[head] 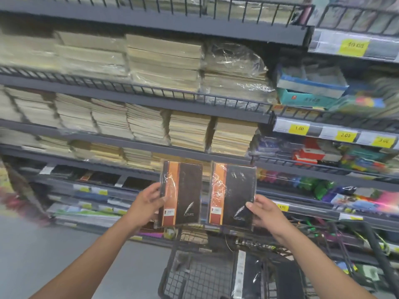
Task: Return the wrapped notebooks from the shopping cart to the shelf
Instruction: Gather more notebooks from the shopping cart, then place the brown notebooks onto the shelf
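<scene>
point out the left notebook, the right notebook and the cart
left notebook (190, 190): head view, its dark cover
right notebook (239, 190): head view, its dark cover
cart (200, 277): head view, its wire mesh

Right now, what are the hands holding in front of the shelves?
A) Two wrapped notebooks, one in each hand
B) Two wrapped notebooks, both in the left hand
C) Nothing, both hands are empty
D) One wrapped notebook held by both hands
A: the left hand grips the left notebook and the right hand grips the right notebook, upright and side by side above the shopping cart.
</scene>
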### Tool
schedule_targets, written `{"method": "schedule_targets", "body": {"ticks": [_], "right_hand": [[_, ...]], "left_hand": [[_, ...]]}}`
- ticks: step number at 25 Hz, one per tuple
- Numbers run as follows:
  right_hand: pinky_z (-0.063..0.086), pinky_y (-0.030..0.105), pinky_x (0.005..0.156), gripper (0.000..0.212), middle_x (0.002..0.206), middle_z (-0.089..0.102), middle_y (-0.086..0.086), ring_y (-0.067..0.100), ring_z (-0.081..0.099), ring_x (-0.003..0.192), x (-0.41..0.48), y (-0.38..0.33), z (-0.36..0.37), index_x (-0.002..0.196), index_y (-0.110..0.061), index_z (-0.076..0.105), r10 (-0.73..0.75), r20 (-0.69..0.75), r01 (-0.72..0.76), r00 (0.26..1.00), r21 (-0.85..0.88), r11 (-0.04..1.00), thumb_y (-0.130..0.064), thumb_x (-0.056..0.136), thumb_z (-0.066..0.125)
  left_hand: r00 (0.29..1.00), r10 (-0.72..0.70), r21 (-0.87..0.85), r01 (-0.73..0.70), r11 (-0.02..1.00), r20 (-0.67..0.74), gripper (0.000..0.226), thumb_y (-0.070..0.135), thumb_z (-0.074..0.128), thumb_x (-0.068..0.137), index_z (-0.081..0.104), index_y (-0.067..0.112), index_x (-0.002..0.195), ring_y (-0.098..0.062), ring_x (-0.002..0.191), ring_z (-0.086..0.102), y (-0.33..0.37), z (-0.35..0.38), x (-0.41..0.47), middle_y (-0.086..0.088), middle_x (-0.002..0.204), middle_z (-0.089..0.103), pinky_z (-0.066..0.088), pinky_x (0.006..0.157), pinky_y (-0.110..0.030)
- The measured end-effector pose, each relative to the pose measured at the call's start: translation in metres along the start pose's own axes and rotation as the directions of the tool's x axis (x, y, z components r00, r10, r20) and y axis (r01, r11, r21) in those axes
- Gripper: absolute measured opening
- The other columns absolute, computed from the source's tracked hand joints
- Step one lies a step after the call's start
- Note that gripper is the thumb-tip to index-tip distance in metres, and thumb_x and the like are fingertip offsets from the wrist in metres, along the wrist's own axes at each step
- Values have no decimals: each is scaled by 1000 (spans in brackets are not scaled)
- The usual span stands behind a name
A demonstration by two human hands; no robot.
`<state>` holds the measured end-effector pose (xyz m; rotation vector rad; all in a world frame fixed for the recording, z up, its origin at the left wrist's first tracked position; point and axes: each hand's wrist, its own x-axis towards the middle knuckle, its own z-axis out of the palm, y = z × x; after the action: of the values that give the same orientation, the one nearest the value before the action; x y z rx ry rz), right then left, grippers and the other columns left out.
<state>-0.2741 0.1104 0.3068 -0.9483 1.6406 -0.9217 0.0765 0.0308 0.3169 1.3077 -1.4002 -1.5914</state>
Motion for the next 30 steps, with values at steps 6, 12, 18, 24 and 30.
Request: {"method": "schedule_targets", "body": {"ticks": [6,12,18,24,30], "right_hand": [[54,24,77,25,134,59,-1,12,62,112,-21,-39,98,122,-14,58,-84,63,86,994,-30,996,-22,99,61],[51,17,71,11,107,58,-20,-5,60,92,-72,-74,220,106,-33,56,-151,104,155,983,-39,987,-25,100,59],[50,16,67,17,95,56,-25,-8,59,83,-104,-101,329,98,-37,53,-212,152,219,965,-27,975,-20,101,58],[53,18,67,20,92,62,-19,-6,62,80,-102,-123,408,94,-34,55,-222,238,234,946,-23,972,-15,101,57],[50,14,52,11,102,75,0,-1,70,65,-66,-139,468,104,-20,63,-177,302,202,937,-51,978,-12,101,57]], "left_hand": [[994,28,-69,-35,997,-106,51,20,70,95,54,26,143,-18,110,73,-19,-105,-62,6,125,74,60,88,-46],[980,84,-55,-95,994,-178,36,8,60,101,63,30,129,-21,108,74,-43,-220,-145,3,122,77,58,84,-45],[954,73,-104,-107,989,-292,33,5,60,101,63,26,125,-19,93,78,-59,-317,-214,-1,115,79,64,70,-38],[927,40,-148,-101,984,-372,37,7,60,101,60,29,130,-21,99,77,-71,-385,-252,0,116,78,64,73,-42],[903,13,-167,-94,982,-430,35,8,60,101,62,33,126,-19,98,77,-75,-434,-250,3,116,78,64,74,-43]]}}
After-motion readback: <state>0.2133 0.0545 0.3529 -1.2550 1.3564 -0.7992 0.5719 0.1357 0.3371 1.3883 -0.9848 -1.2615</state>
